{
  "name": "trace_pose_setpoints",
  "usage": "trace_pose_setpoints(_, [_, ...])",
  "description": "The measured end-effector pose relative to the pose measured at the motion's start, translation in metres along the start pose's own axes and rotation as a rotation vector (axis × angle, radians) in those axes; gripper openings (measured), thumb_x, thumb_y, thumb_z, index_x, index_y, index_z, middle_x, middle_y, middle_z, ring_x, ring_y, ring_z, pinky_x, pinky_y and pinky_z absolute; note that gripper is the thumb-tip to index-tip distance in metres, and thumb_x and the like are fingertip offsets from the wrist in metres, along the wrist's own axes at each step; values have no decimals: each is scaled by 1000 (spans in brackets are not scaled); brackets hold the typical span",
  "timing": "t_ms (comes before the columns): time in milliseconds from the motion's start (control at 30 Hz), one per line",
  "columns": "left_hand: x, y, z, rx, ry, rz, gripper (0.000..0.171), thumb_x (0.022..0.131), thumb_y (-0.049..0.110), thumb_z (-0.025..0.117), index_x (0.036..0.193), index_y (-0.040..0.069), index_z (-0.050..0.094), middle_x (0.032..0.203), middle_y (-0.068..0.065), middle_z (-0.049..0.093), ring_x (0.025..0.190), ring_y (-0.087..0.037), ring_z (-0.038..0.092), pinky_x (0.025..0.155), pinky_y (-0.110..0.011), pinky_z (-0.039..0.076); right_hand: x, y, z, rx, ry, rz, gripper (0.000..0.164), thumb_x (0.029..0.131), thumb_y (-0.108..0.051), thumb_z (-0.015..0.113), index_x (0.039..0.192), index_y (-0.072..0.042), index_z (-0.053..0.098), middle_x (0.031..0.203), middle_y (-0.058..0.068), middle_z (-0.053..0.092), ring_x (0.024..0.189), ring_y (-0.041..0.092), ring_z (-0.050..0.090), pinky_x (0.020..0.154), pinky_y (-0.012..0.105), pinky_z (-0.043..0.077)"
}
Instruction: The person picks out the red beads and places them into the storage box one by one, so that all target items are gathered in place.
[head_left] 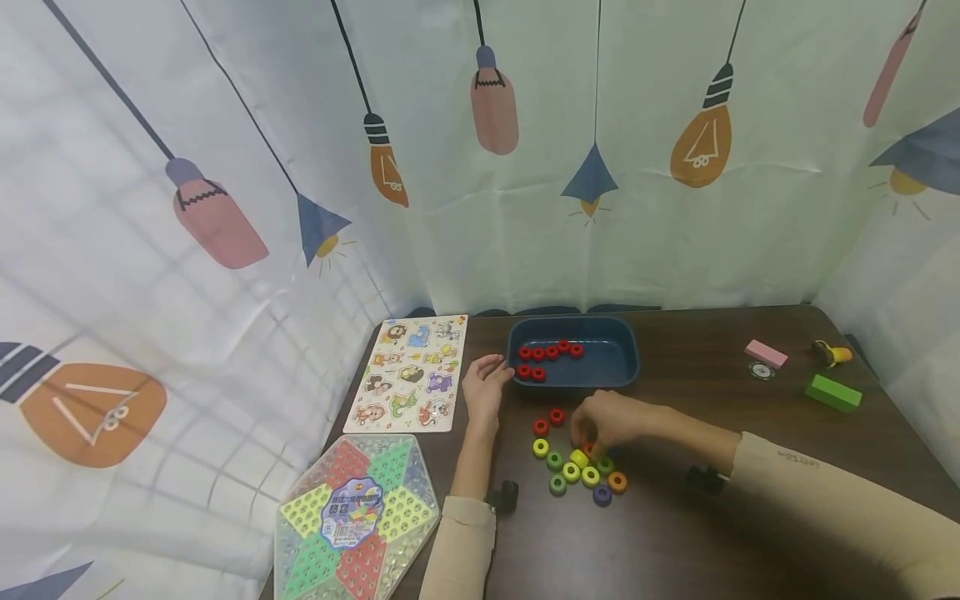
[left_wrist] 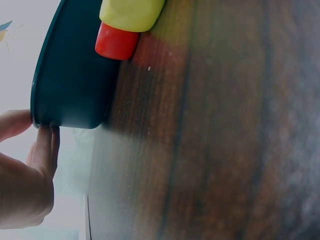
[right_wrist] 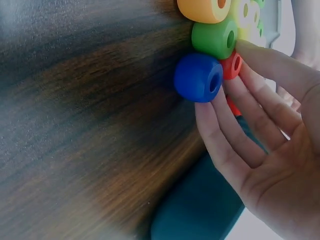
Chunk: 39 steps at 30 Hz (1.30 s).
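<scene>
My left hand [head_left: 483, 392] is at the left end of a dark blue tray [head_left: 607, 381], its thumb and fingers pinching the rim at a corner. Several red ring beads [head_left: 538, 353] lie inside the tray. My right hand [head_left: 611, 418] reaches down into a cluster of loose beads in front of the tray. Between its thumb and fingers is a red bead [right_wrist: 232, 65], mostly covered by the hand in the head view. A blue bead [right_wrist: 197, 77] touches the fingertips in the right wrist view. Beside the red one sits a green bead [right_wrist: 214, 37].
Nearby lie yellow beads [head_left: 572, 472], an orange bead [head_left: 617, 482], a purple bead [head_left: 602, 494] and two loose red beads. On the left are an animal picture board [head_left: 408, 375] and a star-patterned game board [head_left: 356, 517]. A green block [head_left: 834, 393] and pink block [head_left: 767, 353] lie right.
</scene>
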<state>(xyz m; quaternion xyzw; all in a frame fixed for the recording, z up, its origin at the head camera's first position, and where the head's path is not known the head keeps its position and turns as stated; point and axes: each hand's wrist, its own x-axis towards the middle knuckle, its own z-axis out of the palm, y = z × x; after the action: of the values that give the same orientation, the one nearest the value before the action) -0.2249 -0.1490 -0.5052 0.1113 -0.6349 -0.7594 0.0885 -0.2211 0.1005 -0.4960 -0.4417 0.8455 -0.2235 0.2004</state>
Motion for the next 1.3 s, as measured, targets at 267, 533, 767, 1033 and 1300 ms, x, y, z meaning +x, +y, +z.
trace_pose_setpoints(267, [5, -8, -2, -25, 4, 5, 46, 82, -6, 71, 125, -9, 54, 129, -28, 57, 121, -35, 58, 91, -32, 54, 2, 3, 0, -10, 38, -42, 27, 60, -12, 84, 81, -25, 73, 77, -17, 68, 70, 2, 61, 64, 22, 50])
trace_pose_setpoints(533, [14, -28, 0, -6, 68, 52, 41, 81, -4, 72, 120, -3, 59, 122, -20, 64, 114, -29, 64, 90, -29, 54, 5, -2, -22, 75, -36, -34, 26, 65, -14, 84, 86, -26, 74, 83, -16, 70, 75, 3, 63, 67, 25, 53])
trace_pose_setpoints(767, [15, -31, 1, -1, 77, 58, 40, 81, -4, 72, 119, -1, 59, 120, -18, 64, 114, -27, 64, 91, -32, 54, 15, -10, -68, 289, -208, 41, 28, 71, -6, 81, 96, -17, 75, 91, -3, 74, 80, 14, 70, 68, 33, 59])
trace_pose_setpoints(1033, [13, -23, 0, -37, 30, 37, 45, 82, -6, 70, 124, -7, 55, 126, -25, 60, 118, -32, 61, 90, -30, 54, 43, 3, -115, 422, -201, 133, 30, 76, 1, 76, 104, -8, 71, 98, 12, 72, 80, 28, 72, 76, 50, 59])
trace_pose_setpoints(1300, [16, -30, 0, -27, 64, 39, 42, 83, -4, 71, 123, -3, 57, 125, -21, 62, 118, -31, 61, 91, -29, 53, 78, 36, -135, 401, -201, 255, 36, 80, 0, 73, 114, 3, 64, 99, 13, 72, 82, 28, 73, 74, 42, 60])
